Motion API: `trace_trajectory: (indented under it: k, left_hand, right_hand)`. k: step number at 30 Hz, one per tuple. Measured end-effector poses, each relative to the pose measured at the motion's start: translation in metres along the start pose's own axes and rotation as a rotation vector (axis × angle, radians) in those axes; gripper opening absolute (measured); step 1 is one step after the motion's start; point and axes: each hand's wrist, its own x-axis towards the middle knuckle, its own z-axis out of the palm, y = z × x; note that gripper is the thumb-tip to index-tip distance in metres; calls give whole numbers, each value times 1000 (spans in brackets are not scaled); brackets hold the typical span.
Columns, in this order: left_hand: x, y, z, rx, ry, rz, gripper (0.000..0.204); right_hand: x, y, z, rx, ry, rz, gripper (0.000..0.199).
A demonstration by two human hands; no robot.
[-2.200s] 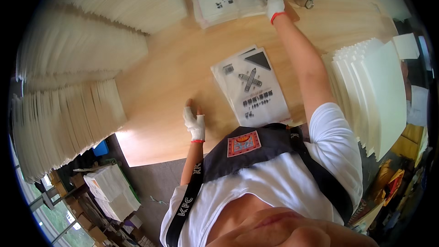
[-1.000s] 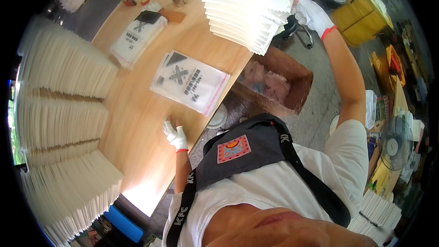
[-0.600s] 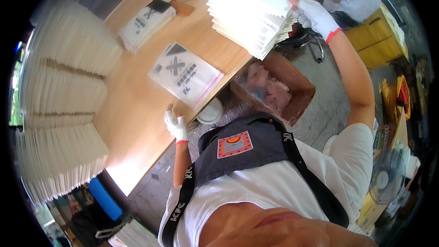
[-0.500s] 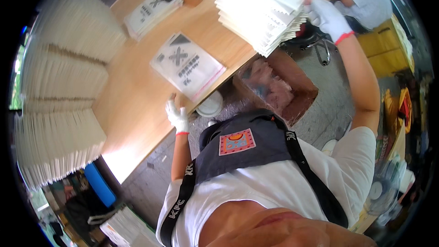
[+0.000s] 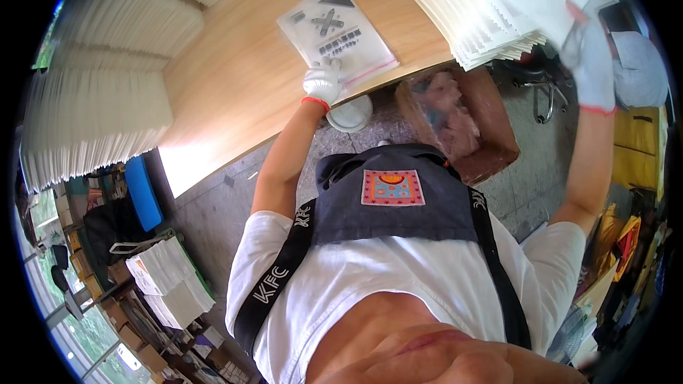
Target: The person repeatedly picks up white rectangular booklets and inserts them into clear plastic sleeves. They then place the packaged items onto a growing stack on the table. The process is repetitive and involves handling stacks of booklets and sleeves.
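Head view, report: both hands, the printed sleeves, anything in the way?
Left hand over near-left corner of the printed sleeves. Right hand blurred at the white sheet stack, grip unclear. Sleeves flat on table, only left hand covering them.

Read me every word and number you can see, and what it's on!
I won't copy words out, but here's where print shows:
Black left shoulder strap: big, clear white letters.
Black right shoulder strap: smaller white letters.
Clear plastic sleeves: black characters, the smallest too blurred to read.
White paper bundle, lower left: orange mark, too small to read.
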Motion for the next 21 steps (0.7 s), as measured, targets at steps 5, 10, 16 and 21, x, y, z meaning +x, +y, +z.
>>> trace_trajectory:
  k: [5, 10, 16, 21]
  left_hand:
    - [8, -42, 49, -292, 163, -17, 41]
    - [9, -18, 11, -48, 16, 22, 32]
    - [-7, -44, 24, -294, 272, 105, 30]
    - [-4, -50, 15, -598, 169, 70, 29]
  right_hand:
    - [-94, 48, 45, -77, -335, 388, 40]
    - [-162, 164, 44, 448, -244, 882, 48]
    - [-207, 221, 69, 558, -7, 844, 38]
    - [-231, 258, 88, 479, 153, 872, 13]
